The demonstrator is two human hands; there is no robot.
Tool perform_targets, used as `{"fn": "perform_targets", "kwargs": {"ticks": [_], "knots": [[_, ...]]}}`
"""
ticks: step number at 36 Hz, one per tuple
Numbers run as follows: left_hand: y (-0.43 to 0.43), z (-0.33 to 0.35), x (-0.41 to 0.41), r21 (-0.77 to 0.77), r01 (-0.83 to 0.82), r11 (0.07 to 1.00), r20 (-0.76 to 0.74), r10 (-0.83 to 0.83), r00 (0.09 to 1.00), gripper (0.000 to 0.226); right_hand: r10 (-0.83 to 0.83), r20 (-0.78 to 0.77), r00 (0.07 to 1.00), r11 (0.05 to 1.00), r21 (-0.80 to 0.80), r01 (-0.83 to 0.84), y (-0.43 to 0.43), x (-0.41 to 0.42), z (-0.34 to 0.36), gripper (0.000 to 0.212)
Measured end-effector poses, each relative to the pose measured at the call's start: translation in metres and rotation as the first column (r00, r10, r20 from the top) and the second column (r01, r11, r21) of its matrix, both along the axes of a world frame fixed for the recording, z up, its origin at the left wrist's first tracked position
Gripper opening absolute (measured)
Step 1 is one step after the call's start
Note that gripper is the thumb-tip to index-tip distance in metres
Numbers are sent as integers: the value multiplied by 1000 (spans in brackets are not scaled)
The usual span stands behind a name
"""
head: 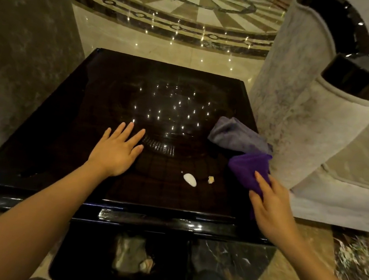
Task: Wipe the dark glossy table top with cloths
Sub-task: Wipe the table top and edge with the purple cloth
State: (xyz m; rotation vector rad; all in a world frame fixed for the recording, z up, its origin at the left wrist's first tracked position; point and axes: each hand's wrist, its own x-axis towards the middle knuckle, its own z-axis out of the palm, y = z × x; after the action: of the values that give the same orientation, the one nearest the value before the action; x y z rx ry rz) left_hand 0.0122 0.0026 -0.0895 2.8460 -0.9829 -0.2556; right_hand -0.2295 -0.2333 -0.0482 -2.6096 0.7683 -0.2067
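Observation:
A dark glossy square table top (pixel 85 104) fills the middle of the view and mirrors small ceiling lights. My left hand (pixel 117 149) lies flat on it, fingers spread, holding nothing. My right hand (pixel 273 206) grips a bright purple cloth (pixel 248 168) at the table's right edge. A second, grey-lilac cloth (pixel 237 134) lies bunched on the table just beyond the purple one. A white blob (pixel 189 179) and a small yellowish crumb (pixel 210 180) sit on the surface between my hands.
A pale upholstered armchair (pixel 308 122) with black glossy trim stands close against the table's right side. A grey stone column (pixel 22 54) rises at the left. Patterned marble floor (pixel 195 6) lies beyond. A lower shelf (pixel 132 256) shows under the near edge.

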Motion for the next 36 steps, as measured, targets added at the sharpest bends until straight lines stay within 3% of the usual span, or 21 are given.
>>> {"fn": "perform_targets", "kwargs": {"ticks": [3,11,36], "knots": [[1,-2,1,-1,0,1000,2,0,1000,52,-11,-71,997,1000,-20,10,7,1,-12,51],[3,-4,3,-1,7,1000,5,-7,1000,52,14,-63,998,998,68,-10,20,17,-9,50],[4,-3,3,-45,20,999,5,-20,1000,50,381,68,922,890,242,-386,82,70,-14,40]]}}
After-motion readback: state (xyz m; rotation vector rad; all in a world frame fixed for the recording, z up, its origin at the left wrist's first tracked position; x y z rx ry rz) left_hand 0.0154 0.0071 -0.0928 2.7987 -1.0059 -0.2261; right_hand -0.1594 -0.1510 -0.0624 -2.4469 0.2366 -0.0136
